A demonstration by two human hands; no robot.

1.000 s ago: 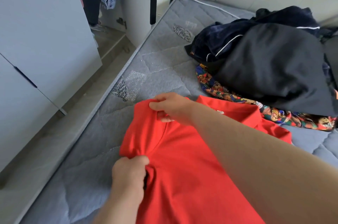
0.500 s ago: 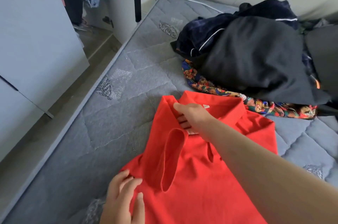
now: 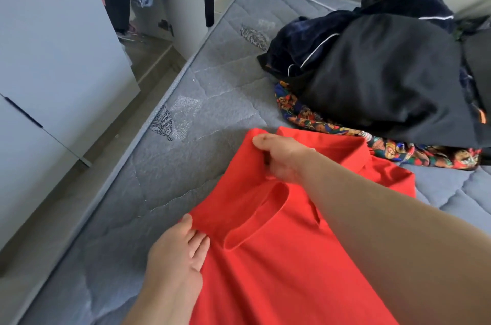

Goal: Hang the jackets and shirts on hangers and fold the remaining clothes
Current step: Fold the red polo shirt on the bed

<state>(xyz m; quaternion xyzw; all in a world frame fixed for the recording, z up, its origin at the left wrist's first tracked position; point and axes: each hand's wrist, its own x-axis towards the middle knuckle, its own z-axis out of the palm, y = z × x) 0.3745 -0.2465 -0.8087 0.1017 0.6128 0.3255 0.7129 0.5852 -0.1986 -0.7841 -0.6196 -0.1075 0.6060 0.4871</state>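
While collar-pinched by R hand [image 3: 285, 158], smooth red shirt [image 3: 279, 271] under flat L hand [image 3: 178, 253].

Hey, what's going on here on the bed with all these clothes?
A person is working on a red shirt laid out on the grey mattress. Their right hand grips the shirt at its collar, while the left hand lies flat on the shirt's left edge. The shirt is not yet folded. Beyond it sits a pile of dark clothes, lying partly on top of a colourful patterned garment.
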